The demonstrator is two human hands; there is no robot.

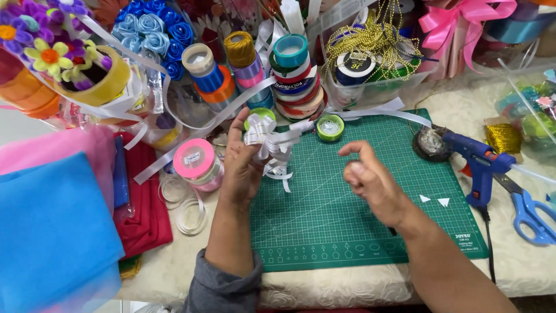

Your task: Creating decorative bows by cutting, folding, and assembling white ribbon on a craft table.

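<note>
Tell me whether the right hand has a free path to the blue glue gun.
Probably yes: the right hand is free, and only bare green cutting mat lies between it and the blue glue gun.

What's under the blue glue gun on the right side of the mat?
The blue glue gun stands on the green cutting mat at its right edge, nozzle toward a dark round dish. Its cord trails down over the white tablecloth. The mat beneath its base is hidden.
</note>
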